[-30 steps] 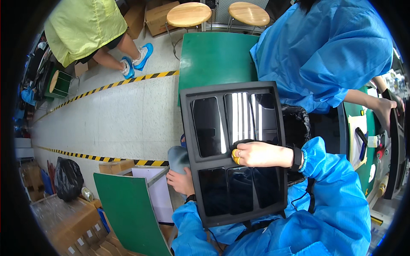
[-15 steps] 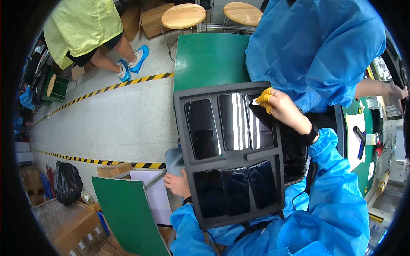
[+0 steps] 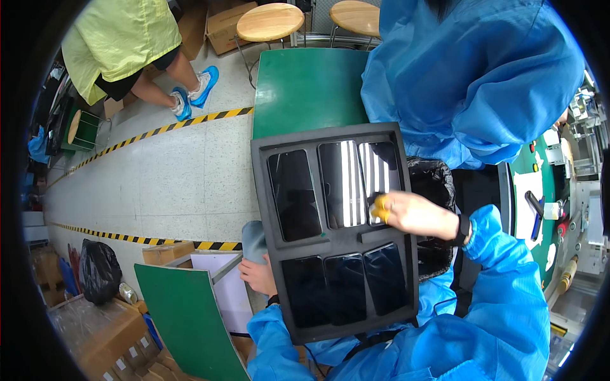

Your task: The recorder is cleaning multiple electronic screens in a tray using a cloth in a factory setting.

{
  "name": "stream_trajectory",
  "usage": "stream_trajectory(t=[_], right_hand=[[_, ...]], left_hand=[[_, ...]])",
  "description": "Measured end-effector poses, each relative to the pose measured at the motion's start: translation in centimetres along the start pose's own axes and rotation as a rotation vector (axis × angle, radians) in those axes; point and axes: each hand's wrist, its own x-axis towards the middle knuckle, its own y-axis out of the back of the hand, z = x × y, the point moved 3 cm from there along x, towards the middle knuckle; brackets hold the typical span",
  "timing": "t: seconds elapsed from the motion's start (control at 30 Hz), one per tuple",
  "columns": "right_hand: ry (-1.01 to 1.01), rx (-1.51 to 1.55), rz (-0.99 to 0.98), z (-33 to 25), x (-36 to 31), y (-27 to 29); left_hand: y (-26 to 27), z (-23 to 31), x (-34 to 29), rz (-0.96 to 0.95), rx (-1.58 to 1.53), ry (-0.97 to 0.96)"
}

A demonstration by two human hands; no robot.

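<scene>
Tray [image 3: 346, 246], one, black, two-compartment, in front of the seated person; its far edge overlaps the green bench [image 3: 311, 86] in view; its support cannot be told.

Contents: six dark, glossy, phone-shaped panels, three per compartment. Upper-right panel [image 3: 380, 166], striped with reflected light, partly covered by the right hand [image 3: 414, 213]. Lower-right panel [image 3: 386, 279], slightly slanted.

Right hand: yellow coverings on the fingertips; fingers bunched together, clamped on a small dark piece [image 3: 375, 199], blurred, at the panel's near end.

Left hand [image 3: 258, 274]: beside the tray's left edge, near a grey-blue trouser leg [image 3: 255, 239]; fingers side by side; whether they grip anything cannot be told.

Surroundings: black-lined bin [image 3: 431, 181], right of the tray; co-worker in blue gown [image 3: 467, 79], beyond it; two round wooden stools [image 3: 270, 22], behind the bench.
</scene>
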Motion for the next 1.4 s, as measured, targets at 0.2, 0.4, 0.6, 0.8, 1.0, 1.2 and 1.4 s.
stream_trajectory(t=[0.2,0.4,0.6,0.8,1.0,1.2,1.4], right_hand=[[-0.204,-0.191,0.245,6.8,4.5,1.9],[0.143,-0.034,-0.043,-1.4,-0.2,0.5],[-0.196,-0.289,0.260,7.9,2.7,3.8],[-0.113,-0.036,0.188,0.4,-1.1,0.1],[-0.226,-0.400,0.260,3.9,0.4,2.3],[-0.412,-0.439,0.425,8.0,3.3,2.8],[-0.312,-0.193,0.245,-0.6,-1.4,-0.1]], left_hand=[[-0.7,-0.1,-0.2,-0.007,-0.013,-0.023],[-0.8,-0.5,-0.2,0.020,-0.012,-0.020],[-0.8,-0.1,-0.2,-0.033,-0.007,-0.026],[-0.7,-0.4,-0.1,0.003,-0.034,-0.030],[-2.0,-0.9,-0.2,0.029,-0.099,-0.054],[-1.5,0.1,-0.2,0.003,-0.066,-0.004],[-0.4,-0.3,-0.3,0.042,-0.078,-0.013]])
